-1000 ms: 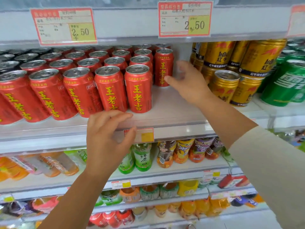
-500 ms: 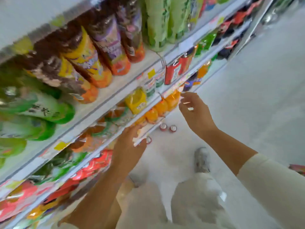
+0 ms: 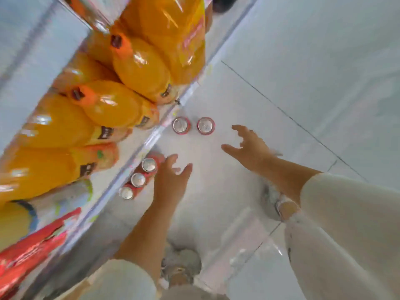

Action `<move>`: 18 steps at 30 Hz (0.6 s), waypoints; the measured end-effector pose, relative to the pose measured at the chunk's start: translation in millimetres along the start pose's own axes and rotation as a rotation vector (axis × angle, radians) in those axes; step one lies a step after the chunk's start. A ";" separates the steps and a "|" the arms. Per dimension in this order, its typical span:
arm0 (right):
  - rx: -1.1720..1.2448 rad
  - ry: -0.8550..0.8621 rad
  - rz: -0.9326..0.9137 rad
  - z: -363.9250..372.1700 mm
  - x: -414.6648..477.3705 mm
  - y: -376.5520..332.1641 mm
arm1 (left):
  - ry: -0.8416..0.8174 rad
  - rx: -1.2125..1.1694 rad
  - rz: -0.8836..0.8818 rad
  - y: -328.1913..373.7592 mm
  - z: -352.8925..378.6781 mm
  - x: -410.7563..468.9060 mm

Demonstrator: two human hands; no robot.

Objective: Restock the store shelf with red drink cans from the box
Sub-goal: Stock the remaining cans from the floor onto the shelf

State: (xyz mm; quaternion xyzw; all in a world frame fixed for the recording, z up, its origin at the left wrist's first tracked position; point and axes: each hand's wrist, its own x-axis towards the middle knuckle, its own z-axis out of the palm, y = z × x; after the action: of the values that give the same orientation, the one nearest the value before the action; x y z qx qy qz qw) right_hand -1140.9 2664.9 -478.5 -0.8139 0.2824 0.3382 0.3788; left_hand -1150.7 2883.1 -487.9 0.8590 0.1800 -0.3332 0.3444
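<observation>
A pale tiled floor (image 3: 303,61) is seen from almost straight above and fills the right and centre of the view. The left side is taken up by the store shelf (image 3: 138,156), whose edge runs diagonally from the near left to the far centre. Large orange drink bottles (image 3: 138,68) are lined up on it, and a red package (image 3: 32,245) is seen at the near left, blurred.

Two light trouser legs and two shoes (image 3: 275,204) are seen at the near edge. Both forearms are stretched out from pale sleeves toward the floor.

The left hand (image 3: 171,180) is held open with fingers spread, empty, just right of a row of three red cans (image 3: 138,179) standing upright on the floor against the shelf base; whether the nearest can is touched cannot be told. The right hand (image 3: 249,148) is also open and empty, its fingers curled loosely, near but apart from a pair of red cans (image 3: 193,125) standing side by side farther along the floor. No box can be made out.
</observation>
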 end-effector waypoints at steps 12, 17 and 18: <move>0.012 0.023 -0.257 114.4 176.9 57.0 | 0.405 -0.258 0.111 -48.0 120.0 196.5; 0.060 0.043 -0.262 115.2 185.9 42.2 | 0.471 -0.244 0.090 -43.0 120.0 209.6; 0.046 0.040 -0.237 111.3 181.3 39.3 | 0.449 -0.236 0.098 -39.6 116.9 203.9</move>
State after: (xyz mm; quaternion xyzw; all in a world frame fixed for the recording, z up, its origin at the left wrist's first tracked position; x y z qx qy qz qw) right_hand -1095.6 2696.2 -687.7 -0.8392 0.1995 0.2683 0.4290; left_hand -1079.0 2843.8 -711.8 0.8730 0.2479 -0.0938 0.4093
